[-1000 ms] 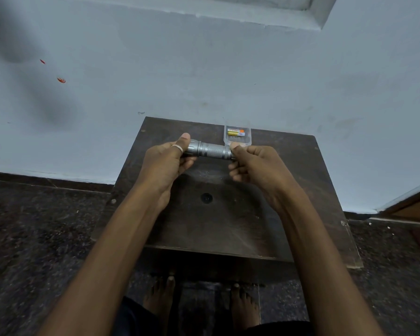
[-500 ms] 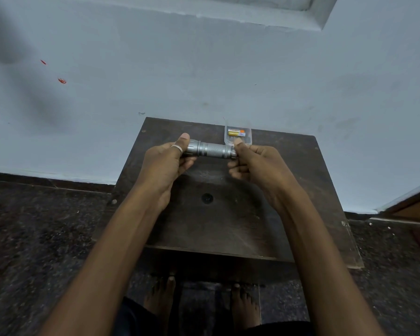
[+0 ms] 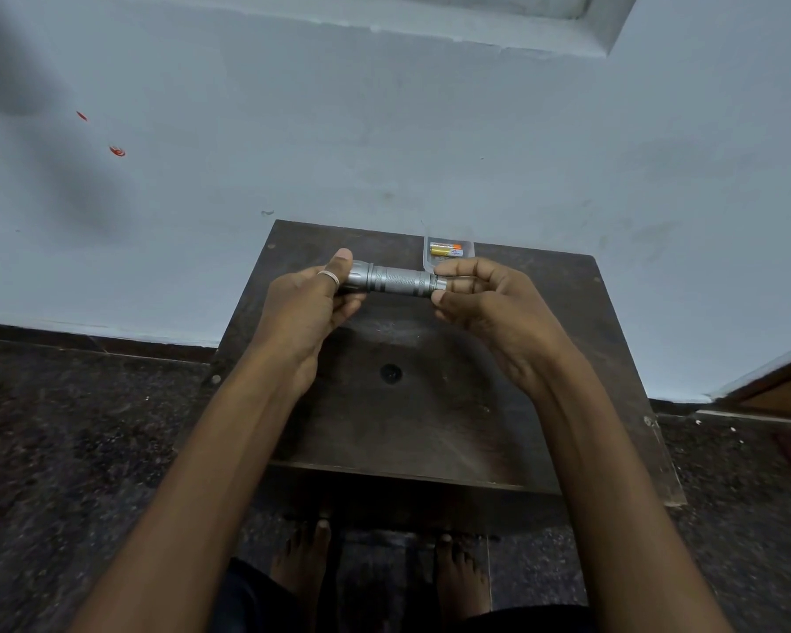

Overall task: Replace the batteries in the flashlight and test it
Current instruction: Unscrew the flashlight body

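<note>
A silver metal flashlight [image 3: 396, 281] is held level above the dark wooden table [image 3: 430, 404]. My left hand [image 3: 307, 303], with a ring on one finger, grips its wider head end. My right hand [image 3: 485, 299] pinches the tail end, where a bright threaded ring shows at the body's edge; the cap itself is hidden by my fingers. Behind the flashlight, at the table's far edge, lies a clear blister pack [image 3: 447, 251] with a gold and orange battery inside.
The table stands against a pale blue wall [image 3: 384, 130]. A round hole [image 3: 390, 372] marks the tabletop's middle. Dark speckled floor lies on both sides, my bare feet [image 3: 302, 555] show under the front edge, and a wooden door frame [image 3: 777, 386] is at the right.
My right hand has turned at the tail end, its fingers now curled over the cap, and a bright ring shows there. The left hand and the flashlight stay in place.
</note>
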